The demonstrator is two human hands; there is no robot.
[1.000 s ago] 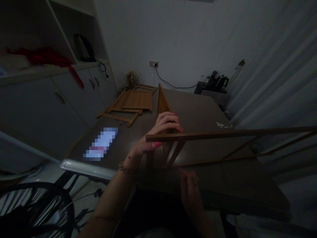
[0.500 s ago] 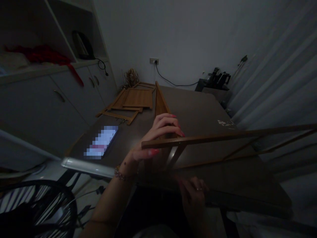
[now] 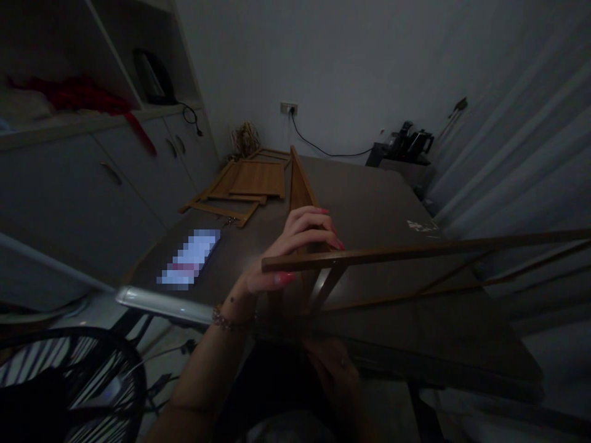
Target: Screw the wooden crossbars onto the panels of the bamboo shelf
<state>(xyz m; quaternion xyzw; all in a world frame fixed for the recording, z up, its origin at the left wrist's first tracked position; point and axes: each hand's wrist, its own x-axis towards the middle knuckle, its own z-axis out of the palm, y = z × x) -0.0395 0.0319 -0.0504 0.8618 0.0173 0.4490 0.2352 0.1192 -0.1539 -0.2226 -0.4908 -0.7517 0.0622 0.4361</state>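
Note:
My left hand (image 3: 302, 237) is closed round the near end of a long wooden frame (image 3: 415, 251), thumb below the rail and fingers over it. Just beyond those fingers, a wooden panel (image 3: 302, 184) stands on edge, meeting the frame near its corner. The frame stretches off to the right, its lower rail near the table's front edge. Low in the view, below that corner, is my right hand (image 3: 335, 366). It is dark and smeared there, and its fingertips cannot be made out.
On the table (image 3: 364, 191), flat wooden panels (image 3: 258, 178) lie stacked at the back left. A phone (image 3: 191, 258) with a lit screen lies at the left. A fan (image 3: 69, 381) stands lower left, a kettle (image 3: 154, 77) on the shelf. Curtains (image 3: 521, 147) hang at the right.
My right hand has moved left and lower, towards the table's near edge under the frame's corner. My left hand keeps its hold on the frame. The view has shifted slightly.

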